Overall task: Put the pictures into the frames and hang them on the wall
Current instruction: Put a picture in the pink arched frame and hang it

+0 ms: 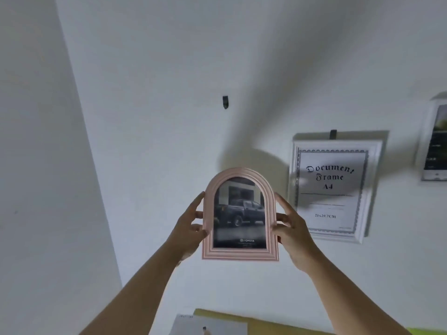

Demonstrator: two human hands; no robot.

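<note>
**Inspector:** State the position of the item in hand.

**Recorder:** One pink arched frame [242, 254] with ridged moulding, held upright in front of the white wall [145, 141], face toward the camera. It contains a picture of a dark pickup truck [240, 213], with TOYOTA printed along the bottom.

**Inspector:** Condition of the hands?

**Recorder:** The left hand [189, 229] grips the frame's left edge, thumb lying up along the side and fingers curled onto the rim. The right hand [294, 229] grips the right edge in like fashion. Both arms are raised. Whether the frame's back touches the wall, I cannot tell.

**Inspector:** Fixings?

**Recorder:** A small black hook [225, 102] sits on the wall above the pink arched frame and slightly to its left, well apart from the arched top.

**Inspector:** Other items noted?

**Recorder:** To the right, a white rectangular document frame [373, 189] hangs from a second black hook [333, 134]. Its insert reads "Document Frame A4". At the far right a further white frame [427, 141] hangs, cut off by the edge and blurred. Along the bottom, a yellow-green surface [278, 321] bears a pale grey sheet [217, 326].
</note>
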